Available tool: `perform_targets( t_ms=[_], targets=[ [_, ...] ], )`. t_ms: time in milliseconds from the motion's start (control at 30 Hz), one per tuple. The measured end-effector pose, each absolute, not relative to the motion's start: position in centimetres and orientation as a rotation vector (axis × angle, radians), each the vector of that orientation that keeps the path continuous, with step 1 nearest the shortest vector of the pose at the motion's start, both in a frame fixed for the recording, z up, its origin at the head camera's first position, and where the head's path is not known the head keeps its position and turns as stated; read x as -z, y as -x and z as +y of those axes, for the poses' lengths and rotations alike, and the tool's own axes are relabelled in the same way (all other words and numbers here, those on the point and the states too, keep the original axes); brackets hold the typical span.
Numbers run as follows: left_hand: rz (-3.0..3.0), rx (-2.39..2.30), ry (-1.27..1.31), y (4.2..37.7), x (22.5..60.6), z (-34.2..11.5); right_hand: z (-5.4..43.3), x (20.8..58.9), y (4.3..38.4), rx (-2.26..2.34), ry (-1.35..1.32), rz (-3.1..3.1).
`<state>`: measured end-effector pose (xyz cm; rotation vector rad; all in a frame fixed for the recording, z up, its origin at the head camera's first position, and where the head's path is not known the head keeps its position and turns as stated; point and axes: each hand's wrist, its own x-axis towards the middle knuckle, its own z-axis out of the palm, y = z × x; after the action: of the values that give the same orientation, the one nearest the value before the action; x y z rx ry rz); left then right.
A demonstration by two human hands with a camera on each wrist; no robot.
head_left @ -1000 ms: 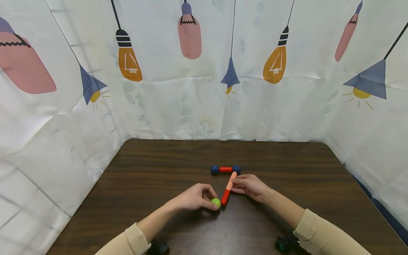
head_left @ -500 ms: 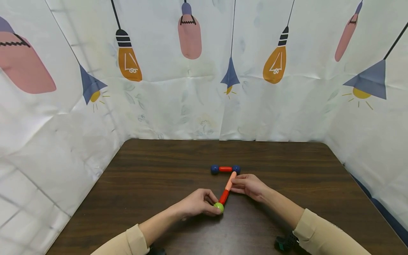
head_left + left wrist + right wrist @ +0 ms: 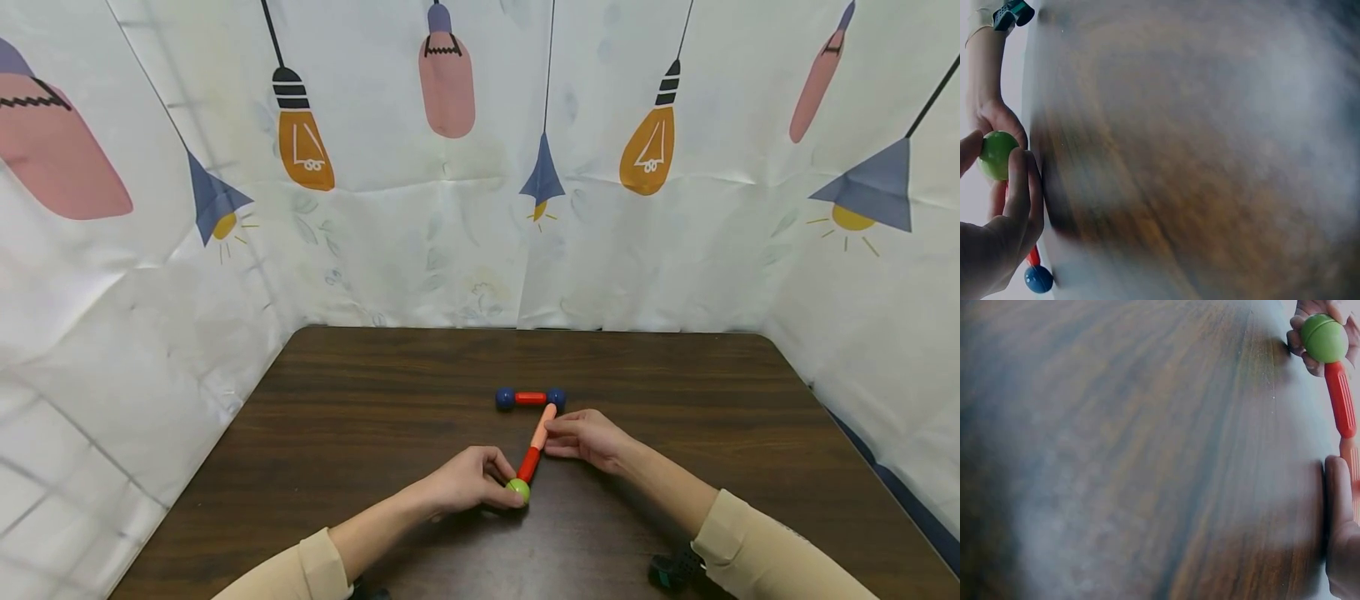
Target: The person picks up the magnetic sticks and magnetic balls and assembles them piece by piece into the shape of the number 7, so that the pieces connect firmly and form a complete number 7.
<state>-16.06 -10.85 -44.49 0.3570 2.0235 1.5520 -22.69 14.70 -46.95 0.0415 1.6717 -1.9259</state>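
Observation:
In the head view, my left hand pinches a light green ball between thumb and fingers. The ball meets the near end of a red rod, and the right wrist view shows the two in contact. End to end with the red rod lies a peach rod, whose side my right hand grips with its fingertips. The peach rod's far tip reaches a blue ball. This ball, a short red rod and a second blue ball form a straight bar behind the hands.
A dark wood-grain table carries everything. White cloth printed with lamps and bulbs hangs behind it and along both sides. A black wrist device shows by the right sleeve.
My left hand has brought the green ball nearer and slightly right, from beside the red rod to its near end. The right hand and the blue-ended bar look unmoved.

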Motion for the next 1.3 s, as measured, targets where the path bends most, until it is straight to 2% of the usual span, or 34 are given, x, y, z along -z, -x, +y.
perform_targets(
  t_ms=[1300],
  targets=[
    [2.310, -1.269, -0.642, 16.2, 44.0, -10.9, 16.1, 47.0, 21.9, 1.834, 0.082, 1.620]
  ],
)
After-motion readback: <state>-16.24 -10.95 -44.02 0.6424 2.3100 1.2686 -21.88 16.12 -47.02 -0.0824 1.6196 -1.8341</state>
